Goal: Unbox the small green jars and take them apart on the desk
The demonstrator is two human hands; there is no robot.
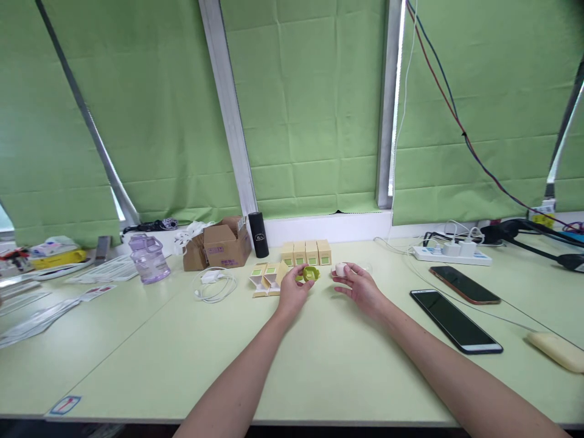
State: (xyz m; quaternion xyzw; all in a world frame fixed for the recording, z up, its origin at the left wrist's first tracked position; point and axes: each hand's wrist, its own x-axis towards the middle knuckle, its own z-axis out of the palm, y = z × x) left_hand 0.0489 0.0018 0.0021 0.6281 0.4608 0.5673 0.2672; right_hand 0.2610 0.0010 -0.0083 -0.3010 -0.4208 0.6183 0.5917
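Observation:
My left hand (294,291) pinches a small yellow-green plastic holder (311,274) with a hollow middle, raised a little above the table. A short gap to the right, my right hand (358,287) grips a small pale pinkish-white rounded piece (340,269) between thumb and fingers; its exact kind is too small to tell. Just left of my left hand lie opened small cardboard boxes (260,283) with their flaps apart. Behind both hands stands a row of several closed small boxes (311,252) with green labels. A faint clear round item (367,267) sits beyond my right hand.
At the left are a brown carton (225,244), a black cylinder (258,235), a purple water bottle (149,258) and a white charger with cable (214,278). To the right lie two phones (456,319), a power strip (451,253) and a cream-coloured oval object (556,350).

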